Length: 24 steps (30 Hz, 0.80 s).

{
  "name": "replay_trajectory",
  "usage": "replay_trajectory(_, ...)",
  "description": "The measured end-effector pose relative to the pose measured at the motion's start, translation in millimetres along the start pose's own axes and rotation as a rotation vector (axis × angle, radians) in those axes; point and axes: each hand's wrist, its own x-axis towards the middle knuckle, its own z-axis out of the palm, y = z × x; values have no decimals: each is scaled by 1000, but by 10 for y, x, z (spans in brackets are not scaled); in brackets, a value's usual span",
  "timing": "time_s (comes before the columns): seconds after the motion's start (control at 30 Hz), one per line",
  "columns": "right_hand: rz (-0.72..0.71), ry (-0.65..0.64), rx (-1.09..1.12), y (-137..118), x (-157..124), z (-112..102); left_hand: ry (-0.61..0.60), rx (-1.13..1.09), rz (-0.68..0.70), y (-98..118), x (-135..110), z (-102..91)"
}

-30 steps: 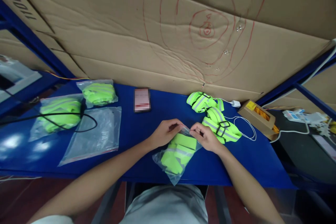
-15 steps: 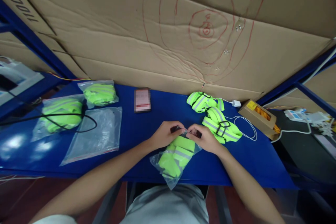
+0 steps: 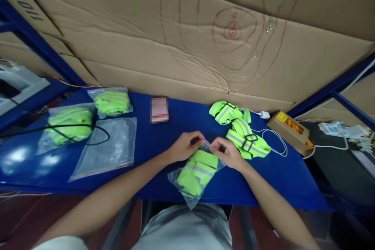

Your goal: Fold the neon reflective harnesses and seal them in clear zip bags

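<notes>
A clear plastic zip bag (image 3: 191,201) lies near the front edge of the table, its top end turned away from me. Inside it is a folded neon-yellow reflective strap (image 3: 197,172) with grey stripes. My left hand (image 3: 187,146) pinches the bag's top edge between thumb and fingers. Close beside it, my right hand (image 3: 227,152) grips the same edge a little further right. Just beyond my right hand, two loose bundles of reflective straps with black buckles (image 3: 249,140) rest on the table.
Two filled bags (image 3: 113,102) and a flat clear bag (image 3: 113,144) lie left on the blue table (image 3: 158,144), with a black cable (image 3: 73,126) across them. A blurred-out card (image 3: 159,110) lies mid-table. Right are a white cable (image 3: 284,144) and a cardboard box (image 3: 290,133). Cardboard (image 3: 131,47) stands behind.
The hands have shifted slightly apart along the bag's top edge, and more clear plastic shows between them. The bag and the straps stay in place; the view has tilted a little.
</notes>
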Motion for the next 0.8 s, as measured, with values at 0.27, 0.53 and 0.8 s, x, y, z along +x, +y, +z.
replay_trajectory(0.27, -26, -32, -40, -25, 34, -19, -71, -59, -7, -39, 9, -12)
replay_trajectory(0.53, -64, -38, -70, 20, -38, -36, -94, -144, -3, 3, 22, -38)
replay_trajectory(0.8, -114, -48, -161, -9, -18, -39, -121, -160, -23, -34, 18, -10)
